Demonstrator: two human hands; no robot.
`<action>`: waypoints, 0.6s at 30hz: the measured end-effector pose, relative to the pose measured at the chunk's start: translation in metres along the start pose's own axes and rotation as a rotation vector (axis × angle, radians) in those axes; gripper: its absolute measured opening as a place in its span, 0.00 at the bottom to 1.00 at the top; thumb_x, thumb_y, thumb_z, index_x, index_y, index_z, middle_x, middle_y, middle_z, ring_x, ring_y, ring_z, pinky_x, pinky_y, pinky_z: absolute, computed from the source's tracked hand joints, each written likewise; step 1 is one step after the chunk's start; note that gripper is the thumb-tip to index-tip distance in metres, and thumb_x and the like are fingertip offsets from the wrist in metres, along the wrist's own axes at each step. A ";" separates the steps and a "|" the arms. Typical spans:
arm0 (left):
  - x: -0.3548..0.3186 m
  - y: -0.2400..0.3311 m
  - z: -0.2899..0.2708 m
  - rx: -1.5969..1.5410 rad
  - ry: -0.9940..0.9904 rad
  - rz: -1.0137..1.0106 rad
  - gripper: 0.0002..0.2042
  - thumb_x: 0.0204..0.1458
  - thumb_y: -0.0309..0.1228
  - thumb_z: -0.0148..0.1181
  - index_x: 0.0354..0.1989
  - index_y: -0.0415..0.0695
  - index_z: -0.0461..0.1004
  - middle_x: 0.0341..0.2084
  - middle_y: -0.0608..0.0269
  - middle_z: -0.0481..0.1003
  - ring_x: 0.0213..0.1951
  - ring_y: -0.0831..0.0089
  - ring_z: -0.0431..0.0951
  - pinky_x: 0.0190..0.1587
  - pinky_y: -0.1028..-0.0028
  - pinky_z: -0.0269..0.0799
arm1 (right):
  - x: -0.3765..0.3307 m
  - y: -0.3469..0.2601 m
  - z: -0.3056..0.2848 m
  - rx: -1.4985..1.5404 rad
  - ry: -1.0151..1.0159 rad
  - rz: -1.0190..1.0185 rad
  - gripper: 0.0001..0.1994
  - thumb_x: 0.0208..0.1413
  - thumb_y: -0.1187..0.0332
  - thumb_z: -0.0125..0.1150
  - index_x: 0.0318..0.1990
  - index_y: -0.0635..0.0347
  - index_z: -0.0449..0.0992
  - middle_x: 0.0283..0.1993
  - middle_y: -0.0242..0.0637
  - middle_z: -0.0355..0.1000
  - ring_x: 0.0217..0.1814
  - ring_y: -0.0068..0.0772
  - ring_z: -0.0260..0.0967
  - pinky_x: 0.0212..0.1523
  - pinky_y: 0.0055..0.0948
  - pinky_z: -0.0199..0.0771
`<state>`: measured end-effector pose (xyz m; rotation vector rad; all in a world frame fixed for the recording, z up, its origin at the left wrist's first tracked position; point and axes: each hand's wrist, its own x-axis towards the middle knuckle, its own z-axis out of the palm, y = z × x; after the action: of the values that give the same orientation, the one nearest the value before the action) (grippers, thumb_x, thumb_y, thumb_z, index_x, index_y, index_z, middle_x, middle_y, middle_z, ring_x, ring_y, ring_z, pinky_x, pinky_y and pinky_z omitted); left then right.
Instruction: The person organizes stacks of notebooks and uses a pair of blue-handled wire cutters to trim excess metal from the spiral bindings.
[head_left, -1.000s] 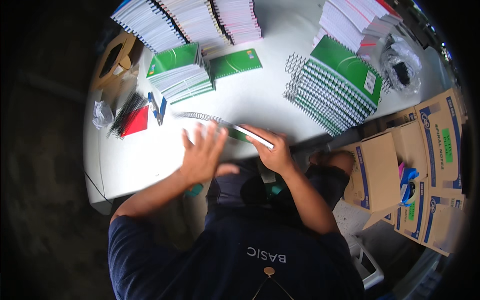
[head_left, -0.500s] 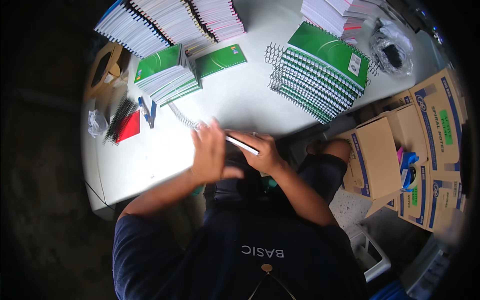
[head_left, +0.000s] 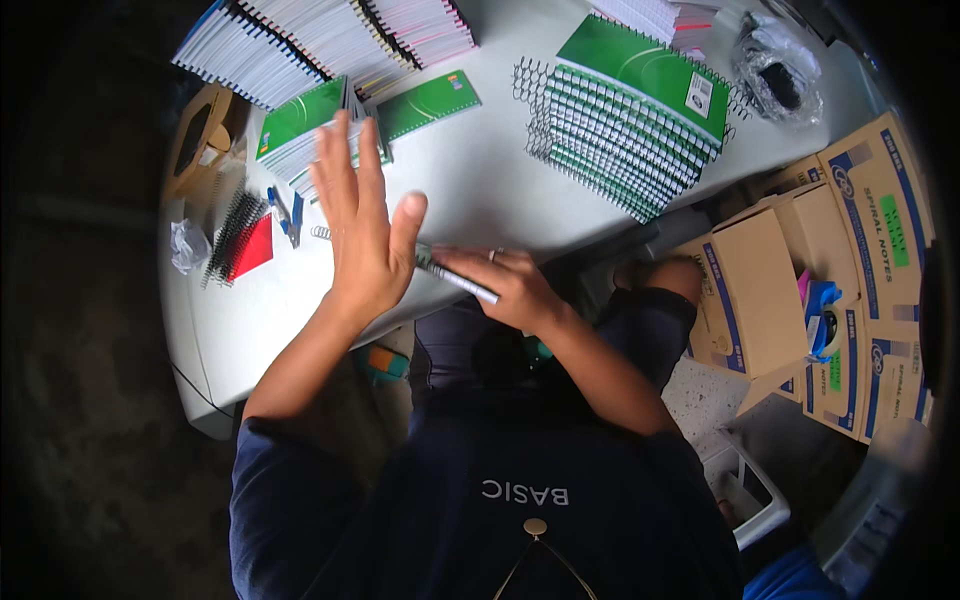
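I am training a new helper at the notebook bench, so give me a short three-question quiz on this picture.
1. True or false: the left hand lies flat on the white table.
2. Which hand presses on the thin notebook with the wire spiral edge? A left, B right.
3. Fill in: the fanned stack of spiral-bound notebooks with green covers lies toward the person's ____ side.

Key: 1 false, it is raised with its fingers spread; 2 B; 3 right.
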<state>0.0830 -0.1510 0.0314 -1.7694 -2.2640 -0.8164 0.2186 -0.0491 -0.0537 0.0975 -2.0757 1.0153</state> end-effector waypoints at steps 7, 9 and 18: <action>0.069 -0.036 0.031 0.531 0.418 -0.036 0.35 0.55 0.44 0.52 0.66 0.44 0.44 0.65 0.41 0.39 0.66 0.43 0.37 0.62 0.44 0.31 | 0.032 -0.059 0.034 -0.375 -0.171 -0.402 0.08 0.46 0.71 0.54 0.35 0.62 0.73 0.34 0.41 0.73 0.36 0.35 0.74 0.38 0.31 0.75; 0.117 -0.053 0.016 0.646 0.668 0.047 0.36 0.51 0.42 0.57 0.65 0.45 0.47 0.64 0.40 0.41 0.66 0.42 0.37 0.60 0.42 0.32 | 0.031 -0.082 0.057 -0.321 -0.156 -0.443 0.09 0.46 0.71 0.54 0.35 0.65 0.73 0.32 0.42 0.73 0.35 0.40 0.74 0.36 0.33 0.75; 0.103 -0.035 -0.032 0.318 0.664 0.175 0.41 0.52 0.54 0.49 0.65 0.39 0.42 0.64 0.39 0.37 0.66 0.41 0.31 0.61 0.45 0.24 | 0.018 0.014 0.010 0.431 0.063 0.494 0.14 0.53 0.73 0.57 0.48 0.61 0.73 0.37 0.44 0.76 0.32 0.21 0.72 0.33 0.24 0.70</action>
<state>0.0133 -0.0853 0.0923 -1.2793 -1.6682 -0.8000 0.1949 -0.0414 -0.0537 -0.2391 -1.8285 1.7331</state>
